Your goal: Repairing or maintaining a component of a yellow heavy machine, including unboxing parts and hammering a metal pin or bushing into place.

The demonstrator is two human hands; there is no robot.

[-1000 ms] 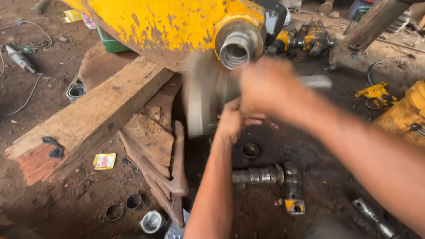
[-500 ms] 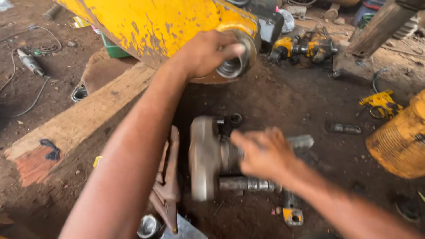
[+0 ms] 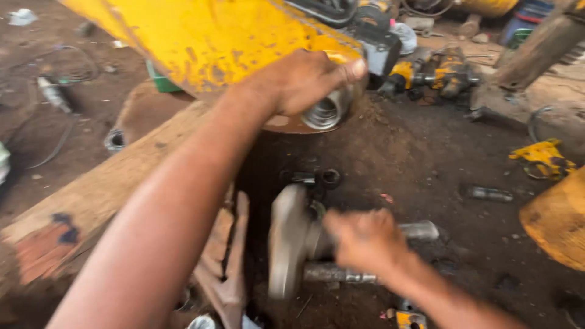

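Flanged shaft: grey steel, lying on oily dirt below yellow housing. Right hand closed round its stem; left hand cupped over the housing's threaded bore. Risk: heavy disc slipping from a one-handed, greasy grip, rolling into timber beam.

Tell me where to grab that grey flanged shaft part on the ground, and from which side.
Take the flanged shaft part by its narrow shaft, right of the disc, coming from above on the right, as the right hand does now. The wide flange stands on edge and looks too broad for one grip; the shaft lies roughly level and exposed. The left hand rests on the yellow housing's bore.
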